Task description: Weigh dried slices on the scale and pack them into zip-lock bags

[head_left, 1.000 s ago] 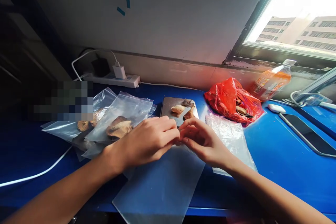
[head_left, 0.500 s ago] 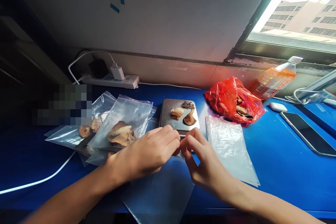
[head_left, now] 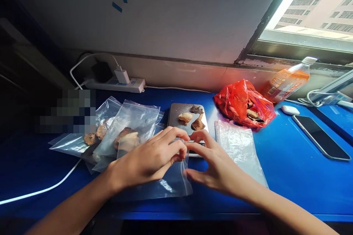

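My left hand [head_left: 154,156] curls over this clear zip bag [head_left: 172,187], can't tell if it's pinching; my right hand [head_left: 215,163] arches, thumb spread from fingers. Light touch, no creases!

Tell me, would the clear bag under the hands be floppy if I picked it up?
Probably floppy: that clear bag looks thin and see-through. It'd likely feel light, since nothing shows inside the part we can see. Its shiny surface might be slippery too.
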### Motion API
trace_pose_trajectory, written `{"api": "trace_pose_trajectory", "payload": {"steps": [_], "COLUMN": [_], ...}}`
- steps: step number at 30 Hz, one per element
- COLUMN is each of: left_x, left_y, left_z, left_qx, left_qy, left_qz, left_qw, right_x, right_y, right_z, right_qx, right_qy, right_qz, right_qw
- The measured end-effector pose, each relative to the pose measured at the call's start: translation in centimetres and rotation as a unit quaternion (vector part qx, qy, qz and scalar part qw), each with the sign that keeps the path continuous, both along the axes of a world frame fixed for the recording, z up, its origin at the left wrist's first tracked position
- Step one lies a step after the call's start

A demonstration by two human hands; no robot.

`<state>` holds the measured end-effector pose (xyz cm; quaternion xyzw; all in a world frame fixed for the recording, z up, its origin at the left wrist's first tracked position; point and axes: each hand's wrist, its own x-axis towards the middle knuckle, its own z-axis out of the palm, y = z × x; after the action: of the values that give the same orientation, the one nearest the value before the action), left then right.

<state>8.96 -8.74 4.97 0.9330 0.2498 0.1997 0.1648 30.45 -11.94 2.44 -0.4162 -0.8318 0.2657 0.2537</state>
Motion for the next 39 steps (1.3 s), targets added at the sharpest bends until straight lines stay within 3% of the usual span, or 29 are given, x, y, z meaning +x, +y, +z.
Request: {"api": "trace_pose_trajectory", "payload": {"steps": [3, 6, 14, 17, 21, 24, 28, 32, 39], "left_x": [0.2, 0.1, -0.2, -0.7, -1.7, -2.3, -2.4, -2.2, -1.7], "left_y": [-0.1, -0.1, -0.8, -0.4, 1.0, 2.1, 2.8, 2.8, 2.4], "left_z": [-0.1, 0.0, 0.9, 0.7, 0.0, -0.4, -0.6, -0.5, -0.7], "left_qx": [-0.018, -0.013, 0.093, 0.109, 0.104, 0.07, 0.029, 0.018, 0.021], "left_qy": [-0.001, -0.008, 0.038, 0.023, -0.086, -0.162, -0.206, -0.187, -0.154], "left_qz": [-0.002, -0.001, 0.03, 0.074, 0.189, 0.262, 0.287, 0.28, 0.273], "left_qw": [1.0, 1.0, 0.995, 0.991, 0.973, 0.949, 0.935, 0.941, 0.949], "right_x": [-0.4, -0.3, -0.3, 0.0, 1.3, 1.5, 0.8, 0.0, -0.3], "right_y": [-0.3, -0.5, 0.7, 3.0, 7.4, 9.8, 11.0, 11.5, 11.2], "right_z": [-0.6, -0.4, 1.8, 1.9, 0.5, -0.8, -1.6, -1.7, -2.0], "right_qx": [0.046, 0.055, 0.085, 0.135, 0.229, 0.198, 0.164, 0.152, 0.17], "right_qy": [-0.018, -0.046, -0.011, 0.021, 0.024, -0.068, -0.134, -0.13, -0.106], "right_qz": [-0.031, 0.013, 0.002, 0.001, -0.093, -0.083, -0.034, -0.003, -0.064], "right_qw": [0.998, 0.997, 0.996, 0.991, 0.969, 0.974, 0.977, 0.98, 0.978]}}
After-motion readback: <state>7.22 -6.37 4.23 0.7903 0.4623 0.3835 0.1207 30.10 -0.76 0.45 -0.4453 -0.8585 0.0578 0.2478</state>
